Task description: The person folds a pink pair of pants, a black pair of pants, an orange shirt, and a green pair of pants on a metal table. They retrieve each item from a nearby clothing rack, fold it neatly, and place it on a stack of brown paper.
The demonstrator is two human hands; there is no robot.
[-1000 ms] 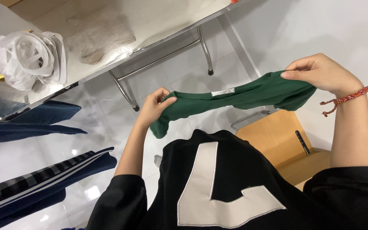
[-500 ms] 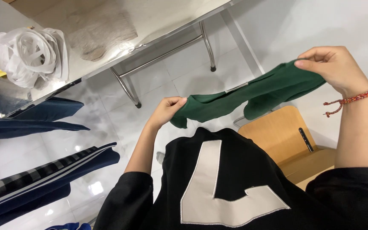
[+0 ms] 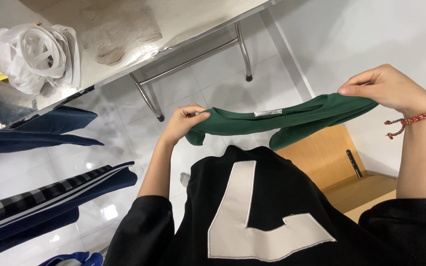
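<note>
1. The left hand [image 3: 186, 120] pinches one end of the green garment [image 3: 282, 116] and the right hand [image 3: 388, 91] grips the other, so the cloth hangs stretched between them above the floor, in front of the person's black top [image 3: 272, 207].
2. Keeping both grips at the same height and the top edge taut would let the loose fabric drop evenly.
3. The white label [image 3: 267, 113] sits midway between the hands; it serves well as a centre mark.
4. The steel table [image 3: 139, 54] lies far left, with room to lay the cloth flat beside the white plastic bags [image 3: 35, 54].
</note>
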